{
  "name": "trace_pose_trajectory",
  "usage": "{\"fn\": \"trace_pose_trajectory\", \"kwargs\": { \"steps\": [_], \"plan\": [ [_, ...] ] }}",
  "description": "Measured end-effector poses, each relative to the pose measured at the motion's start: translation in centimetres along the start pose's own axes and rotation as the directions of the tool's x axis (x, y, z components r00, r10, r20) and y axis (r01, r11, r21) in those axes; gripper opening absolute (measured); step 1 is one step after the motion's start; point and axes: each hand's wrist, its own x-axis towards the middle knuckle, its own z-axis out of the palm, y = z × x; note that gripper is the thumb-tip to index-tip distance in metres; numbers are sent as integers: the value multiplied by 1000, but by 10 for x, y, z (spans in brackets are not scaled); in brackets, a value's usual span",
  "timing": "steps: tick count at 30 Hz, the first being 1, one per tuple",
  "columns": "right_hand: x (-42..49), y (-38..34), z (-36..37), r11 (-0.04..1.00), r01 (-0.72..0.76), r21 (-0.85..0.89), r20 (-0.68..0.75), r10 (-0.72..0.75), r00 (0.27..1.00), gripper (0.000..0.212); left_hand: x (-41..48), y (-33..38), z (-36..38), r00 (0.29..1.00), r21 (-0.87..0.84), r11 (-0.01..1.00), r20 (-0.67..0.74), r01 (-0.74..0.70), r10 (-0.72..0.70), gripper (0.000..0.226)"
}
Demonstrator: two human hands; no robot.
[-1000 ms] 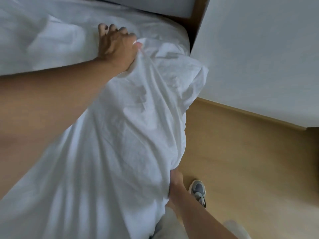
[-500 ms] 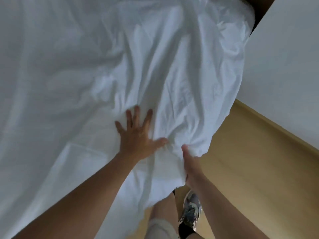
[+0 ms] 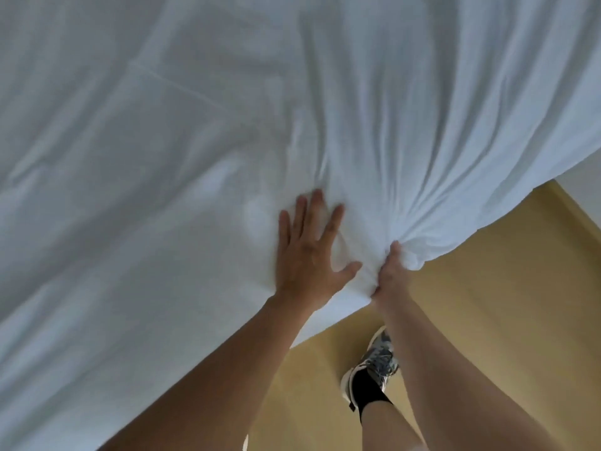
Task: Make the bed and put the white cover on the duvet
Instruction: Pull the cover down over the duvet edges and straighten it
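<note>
The white duvet in its cover (image 3: pixel 201 157) spreads over the bed and fills most of the head view, with a seam line running across its upper left. My left hand (image 3: pixel 309 255) lies flat on the cover near the bed's edge, fingers straight and spread. Just to its right, my right hand (image 3: pixel 390 275) grips a bunched fold of the cover at the edge, thumb up, and creases fan out from that bunch up to the right. The fingers of the right hand are hidden under the cloth.
A light wooden floor (image 3: pixel 487 320) lies below and right of the bed. My foot in a grey trainer (image 3: pixel 377 359) with a black sock stands on it close to the bed. A white wall (image 3: pixel 585 177) shows at the right edge.
My view has shifted closer over the bed. The left hand stays flat on the cover, while the right hand has gathered more cloth at the edge into a tighter bunch.
</note>
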Motion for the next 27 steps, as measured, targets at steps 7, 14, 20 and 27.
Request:
{"fn": "trace_pose_trajectory", "kwargs": {
  "steps": [7,14,20,27],
  "plan": [
    [-79,122,42,967,-178,183,469,74,880,90,-169,-56,18,851,-835,350,235,424,-470,40],
    [-103,247,45,989,80,122,-3,-80,997,80,-296,-181,51,549,-384,-923,767,-24,-333,27],
    [-168,347,68,997,-6,80,472,-32,881,43,-347,-214,62,587,-423,-906,736,11,-337,33],
    [-168,399,82,986,115,121,163,-134,977,63,-430,-320,53,675,-451,-825,494,-341,-549,50]
  ]
}}
